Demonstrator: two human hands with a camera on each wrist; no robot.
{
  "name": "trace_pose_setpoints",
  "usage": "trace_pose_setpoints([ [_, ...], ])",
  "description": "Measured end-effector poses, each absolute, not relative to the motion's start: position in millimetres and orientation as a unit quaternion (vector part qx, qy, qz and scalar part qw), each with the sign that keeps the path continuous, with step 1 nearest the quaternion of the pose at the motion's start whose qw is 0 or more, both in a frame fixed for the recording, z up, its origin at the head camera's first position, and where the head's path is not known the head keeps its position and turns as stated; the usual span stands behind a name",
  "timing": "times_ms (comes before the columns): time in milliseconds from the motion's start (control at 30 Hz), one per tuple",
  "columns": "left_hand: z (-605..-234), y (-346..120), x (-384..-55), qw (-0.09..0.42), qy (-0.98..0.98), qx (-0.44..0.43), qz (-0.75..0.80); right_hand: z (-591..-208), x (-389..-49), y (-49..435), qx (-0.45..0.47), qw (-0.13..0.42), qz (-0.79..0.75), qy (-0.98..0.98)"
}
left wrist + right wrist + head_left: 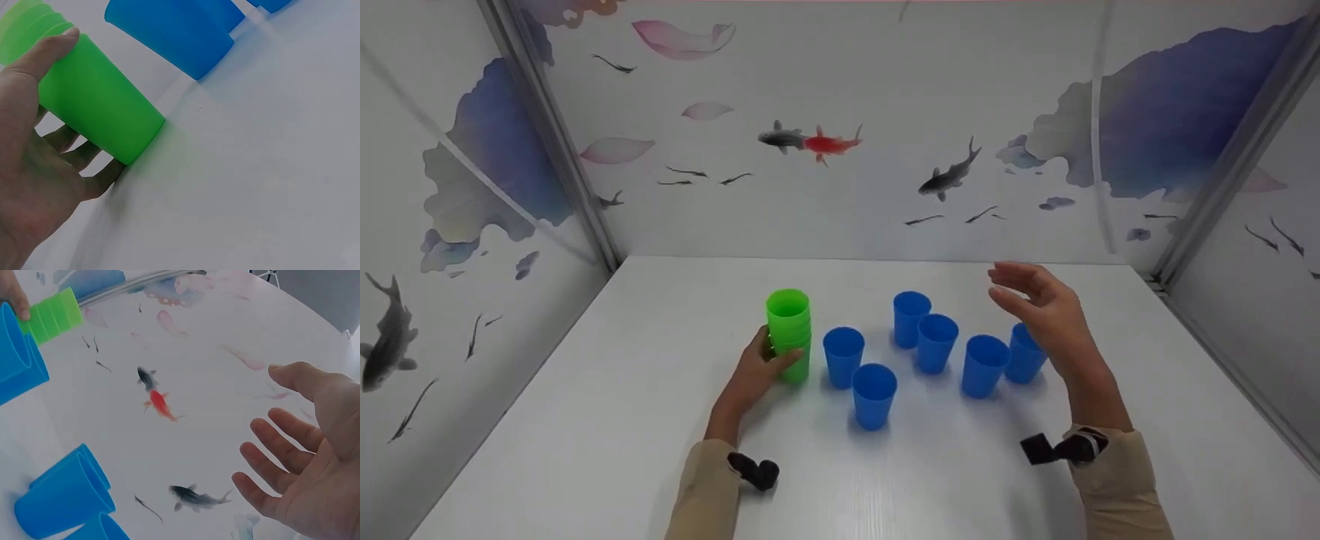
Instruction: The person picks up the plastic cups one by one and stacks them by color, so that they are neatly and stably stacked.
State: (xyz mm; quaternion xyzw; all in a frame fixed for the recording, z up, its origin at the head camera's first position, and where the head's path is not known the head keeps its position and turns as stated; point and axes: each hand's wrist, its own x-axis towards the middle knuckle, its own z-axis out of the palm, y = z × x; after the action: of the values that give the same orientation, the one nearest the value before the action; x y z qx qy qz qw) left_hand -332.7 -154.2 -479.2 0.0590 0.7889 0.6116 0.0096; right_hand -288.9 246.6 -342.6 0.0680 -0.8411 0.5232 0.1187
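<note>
The left hand (756, 373) grips the green cup stack (790, 328), thumb and fingers clamped around its side; the stack is upright on the counter (585, 420), nearer its left edge than its right. The right hand (1048, 309), its fingers apart and holding nothing, is raised toward the counter's right edge, partly hiding the rightmost blue cup (1023, 360). Five more blue cups (874, 401) stand mouth up between the hands.

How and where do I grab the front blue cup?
The front blue cup is probably best gripped around its middle, from the right: it stands upright, rounded and narrowing downward, while another blue cup sits close behind its left side.
</note>
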Motion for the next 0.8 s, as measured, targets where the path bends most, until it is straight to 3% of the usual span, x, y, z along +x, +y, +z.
trace_pose_setpoints([
  [333, -479.0, -154.0, -331.7, 0.007, 0.788, 0.056, 0.613, -369.1, -305.5, 287.9, 0.077, 0.139, 0.479, -0.864],
  [800, -470.3, -153.8, -331.8, 0.013, 0.803, 0.045, 0.594, -412.8, -319.3, 343.1, 0.058, 0.036, 0.477, -0.876],
])
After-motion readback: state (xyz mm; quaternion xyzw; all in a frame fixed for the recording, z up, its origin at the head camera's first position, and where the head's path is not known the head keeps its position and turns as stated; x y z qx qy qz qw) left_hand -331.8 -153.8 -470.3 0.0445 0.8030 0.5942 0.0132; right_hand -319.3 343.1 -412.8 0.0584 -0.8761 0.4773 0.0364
